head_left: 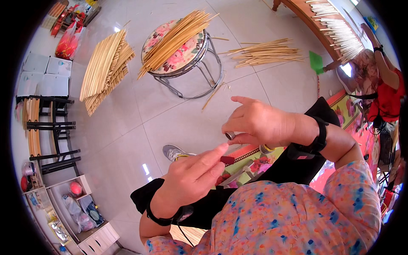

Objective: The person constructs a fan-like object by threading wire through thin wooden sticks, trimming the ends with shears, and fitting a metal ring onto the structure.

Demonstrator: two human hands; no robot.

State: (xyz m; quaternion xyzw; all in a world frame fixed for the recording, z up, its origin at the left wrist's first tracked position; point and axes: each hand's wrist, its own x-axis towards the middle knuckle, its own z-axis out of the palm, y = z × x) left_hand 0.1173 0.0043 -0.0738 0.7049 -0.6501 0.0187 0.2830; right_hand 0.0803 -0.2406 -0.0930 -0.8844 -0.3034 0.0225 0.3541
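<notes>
My left hand (191, 178) is in front of my body, its fingers pressed together and pointing right. A small dark red piece (228, 160) juts out from beneath those fingers; its kind is hidden. Just beyond, my right hand (257, 123) curls its fingers toward the thumb, with the index finger sticking out to the left. Between that thumb and the fingers shows a small dark metallic thing with a round end (230, 135), too small to name. The fingertips of both hands nearly meet.
Ahead stands a round flowered stool (173, 63) bearing a bundle of thin sticks (180, 40). More sticks lie on the floor in a left pile (106, 63) and a right pile (267, 53). White sticks (340, 38) rest on a wooden bench (304, 10), beside another person (386, 80).
</notes>
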